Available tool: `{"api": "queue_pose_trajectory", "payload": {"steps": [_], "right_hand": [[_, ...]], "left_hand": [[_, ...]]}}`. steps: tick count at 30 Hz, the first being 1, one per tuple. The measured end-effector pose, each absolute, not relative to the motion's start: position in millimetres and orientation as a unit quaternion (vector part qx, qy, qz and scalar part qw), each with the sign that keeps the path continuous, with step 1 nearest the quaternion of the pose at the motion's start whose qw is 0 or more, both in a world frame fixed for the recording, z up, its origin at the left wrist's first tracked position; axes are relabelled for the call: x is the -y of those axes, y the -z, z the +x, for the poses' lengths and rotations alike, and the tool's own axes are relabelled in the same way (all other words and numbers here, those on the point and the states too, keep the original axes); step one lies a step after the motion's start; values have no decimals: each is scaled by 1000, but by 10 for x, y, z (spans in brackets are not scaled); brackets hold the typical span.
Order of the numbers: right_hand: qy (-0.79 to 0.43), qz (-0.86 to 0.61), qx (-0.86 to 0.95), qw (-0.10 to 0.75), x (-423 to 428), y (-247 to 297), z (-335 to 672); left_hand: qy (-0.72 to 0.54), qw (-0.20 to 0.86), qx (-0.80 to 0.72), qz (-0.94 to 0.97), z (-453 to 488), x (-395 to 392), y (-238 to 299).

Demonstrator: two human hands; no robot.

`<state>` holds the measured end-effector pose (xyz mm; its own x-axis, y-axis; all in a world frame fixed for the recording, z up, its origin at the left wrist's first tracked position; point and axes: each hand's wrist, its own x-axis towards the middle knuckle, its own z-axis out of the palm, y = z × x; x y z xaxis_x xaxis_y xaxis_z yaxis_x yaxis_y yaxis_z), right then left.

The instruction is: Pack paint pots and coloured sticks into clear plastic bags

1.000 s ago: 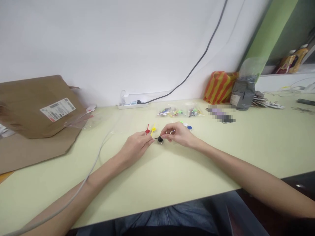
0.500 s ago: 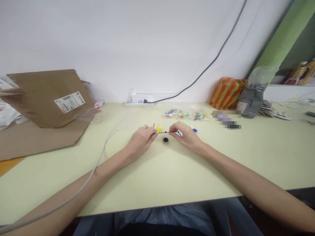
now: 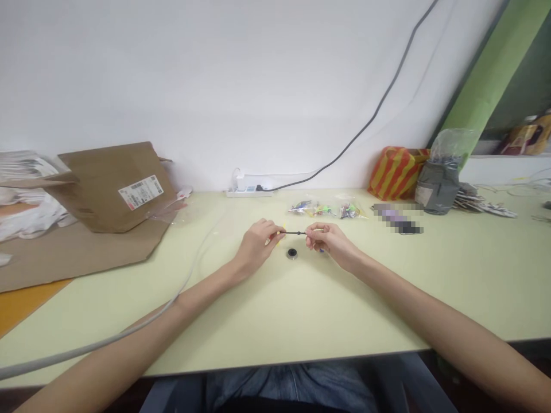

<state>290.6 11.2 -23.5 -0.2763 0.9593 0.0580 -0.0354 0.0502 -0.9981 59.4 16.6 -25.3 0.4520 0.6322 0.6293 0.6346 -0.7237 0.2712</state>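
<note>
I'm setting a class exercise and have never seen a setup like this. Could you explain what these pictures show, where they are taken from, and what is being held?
No machine is involved here. These are a person's own two bare hands, filmed by one camera worn on the head, which looks forward and down. That is why you see the arms reaching away from the viewer. The left hand and the right hand pinch a thin black cord between them, with a small bead on it. Just nearer the person, a small black ring lies on the pale yellow table. Further back are plastic bags of small colourful parts, a white power strip and a brown cardboard mailer with a label.
</note>
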Motion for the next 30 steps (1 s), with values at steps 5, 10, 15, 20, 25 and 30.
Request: {"api": "queue_pose_trajectory", "payload": {"steps": [5, 10, 15, 20, 25, 30], "right_hand": [[-493, -441, 640, 391, -175, 317, 2932], [-410, -431, 696, 401, -241, 376, 2936], [-347, -413, 761, 362, -259, 416, 2966], [-310, -409, 785, 348, -238, 421, 2950], [-293, -399, 800, 340, -193, 406, 2905], [-269, -402, 815, 320, -162, 371, 2903]], "left_hand": [[268, 140, 311, -901, 548, -80, 305], [237, 117, 296, -918, 495, -61, 242], [201, 108, 267, -936, 464, -106, 242], [186, 133, 264, -937, 455, -88, 227], [172, 131, 266, -939, 445, -71, 175], [172, 109, 262, -944, 443, -61, 153]]}}
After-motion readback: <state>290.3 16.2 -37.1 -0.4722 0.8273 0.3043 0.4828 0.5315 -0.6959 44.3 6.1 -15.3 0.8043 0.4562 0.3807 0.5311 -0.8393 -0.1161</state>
